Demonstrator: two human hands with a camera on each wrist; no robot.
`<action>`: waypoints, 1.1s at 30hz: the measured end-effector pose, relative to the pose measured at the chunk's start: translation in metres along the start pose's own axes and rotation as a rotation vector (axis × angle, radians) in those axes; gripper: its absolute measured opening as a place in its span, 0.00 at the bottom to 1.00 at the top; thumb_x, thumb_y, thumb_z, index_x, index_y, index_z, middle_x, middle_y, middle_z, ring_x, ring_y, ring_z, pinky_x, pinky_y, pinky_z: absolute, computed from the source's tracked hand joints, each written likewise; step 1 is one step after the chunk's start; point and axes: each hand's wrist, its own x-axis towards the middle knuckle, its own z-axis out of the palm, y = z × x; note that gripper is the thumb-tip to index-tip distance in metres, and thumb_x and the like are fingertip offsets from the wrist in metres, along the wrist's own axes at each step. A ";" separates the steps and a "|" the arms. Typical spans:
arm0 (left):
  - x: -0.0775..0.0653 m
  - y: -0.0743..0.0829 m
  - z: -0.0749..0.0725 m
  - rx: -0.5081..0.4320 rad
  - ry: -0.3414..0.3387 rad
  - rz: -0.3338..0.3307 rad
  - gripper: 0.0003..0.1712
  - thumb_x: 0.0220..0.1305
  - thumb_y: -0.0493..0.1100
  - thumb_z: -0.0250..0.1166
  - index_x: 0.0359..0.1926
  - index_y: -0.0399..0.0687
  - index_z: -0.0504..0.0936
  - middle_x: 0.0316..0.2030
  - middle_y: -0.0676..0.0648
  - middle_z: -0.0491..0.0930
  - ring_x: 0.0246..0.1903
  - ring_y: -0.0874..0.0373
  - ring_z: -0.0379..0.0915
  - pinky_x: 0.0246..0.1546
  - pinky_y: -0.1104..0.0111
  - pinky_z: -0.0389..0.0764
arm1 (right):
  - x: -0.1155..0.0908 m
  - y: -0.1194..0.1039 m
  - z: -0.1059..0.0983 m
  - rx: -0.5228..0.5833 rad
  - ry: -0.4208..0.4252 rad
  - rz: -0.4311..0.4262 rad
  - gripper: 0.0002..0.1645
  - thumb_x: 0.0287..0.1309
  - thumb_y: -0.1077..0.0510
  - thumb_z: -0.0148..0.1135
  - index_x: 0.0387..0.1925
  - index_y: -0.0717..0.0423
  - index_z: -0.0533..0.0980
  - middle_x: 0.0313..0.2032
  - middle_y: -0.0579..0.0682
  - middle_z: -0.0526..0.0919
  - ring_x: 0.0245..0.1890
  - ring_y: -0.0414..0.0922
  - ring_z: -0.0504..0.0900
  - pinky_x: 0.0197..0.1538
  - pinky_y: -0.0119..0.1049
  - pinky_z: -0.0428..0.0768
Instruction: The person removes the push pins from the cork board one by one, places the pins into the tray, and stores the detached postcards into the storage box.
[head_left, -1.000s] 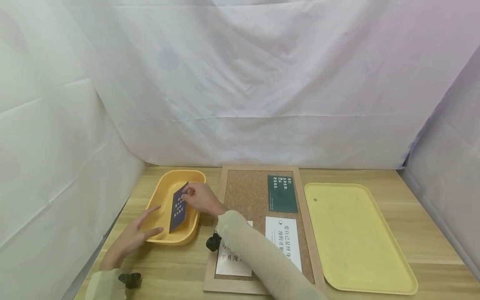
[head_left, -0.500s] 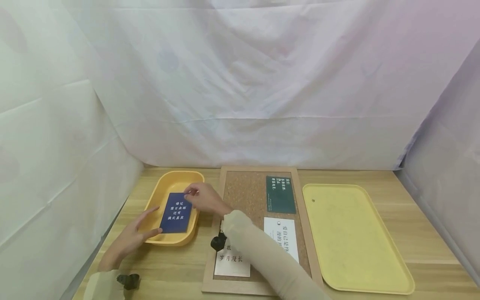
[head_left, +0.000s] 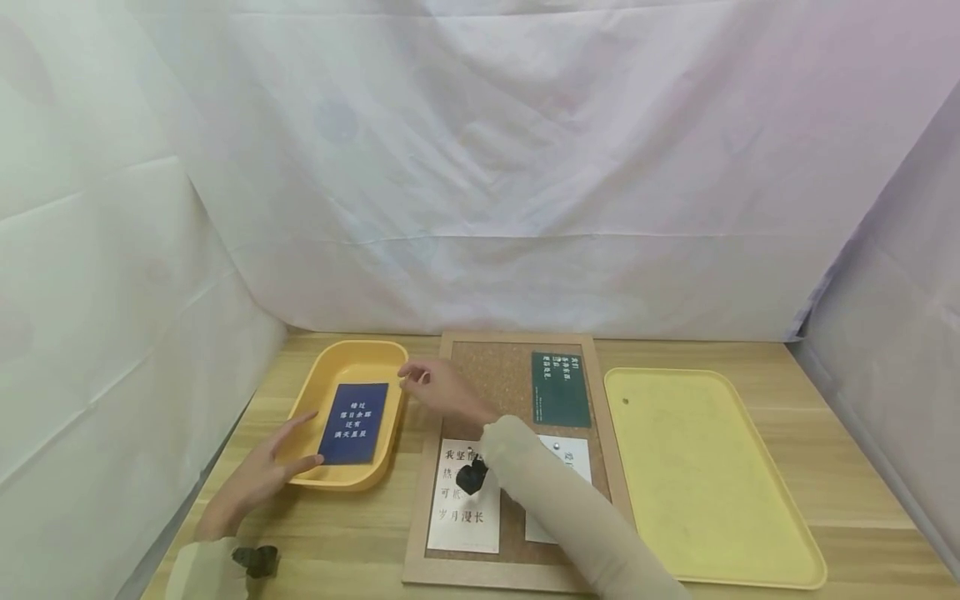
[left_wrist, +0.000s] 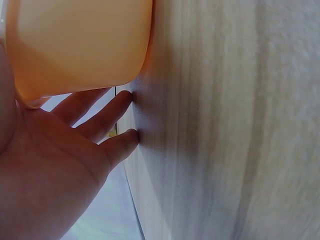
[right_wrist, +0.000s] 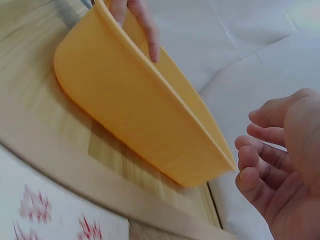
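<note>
Wore plain, pale beige long sleeves [head_left: 577, 517], wrinkled near the right cuff [head_left: 508, 440]. Had a small black device [head_left: 472, 477] by the bare right hand [head_left: 444, 388] and a similar black attachment [head_left: 257, 561] by the bare left hand [head_left: 261, 473].

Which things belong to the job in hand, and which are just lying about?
Probably in the job:
blue card, in the yellow bin
yellow bin, left hand at its rim
corkboard with green card, white cards

Apparently just lying about:
yellow tray, beside the corkboard
white cloth backdrop
</note>
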 end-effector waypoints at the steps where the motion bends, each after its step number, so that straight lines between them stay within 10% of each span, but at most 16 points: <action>1: 0.000 0.000 0.000 0.001 0.001 0.001 0.45 0.56 0.57 0.65 0.71 0.58 0.54 0.69 0.34 0.51 0.66 0.29 0.43 0.56 0.31 0.49 | -0.002 0.001 -0.004 -0.001 -0.006 0.003 0.11 0.63 0.54 0.54 0.46 0.45 0.78 0.36 0.40 0.79 0.36 0.36 0.76 0.35 0.29 0.79; 33: 0.001 0.001 0.004 -0.015 -0.011 0.012 0.46 0.56 0.56 0.66 0.71 0.58 0.54 0.70 0.34 0.51 0.66 0.29 0.43 0.55 0.30 0.50 | -0.050 0.063 -0.092 -0.122 0.121 0.095 0.14 0.63 0.55 0.55 0.49 0.44 0.78 0.42 0.45 0.81 0.37 0.40 0.76 0.35 0.36 0.78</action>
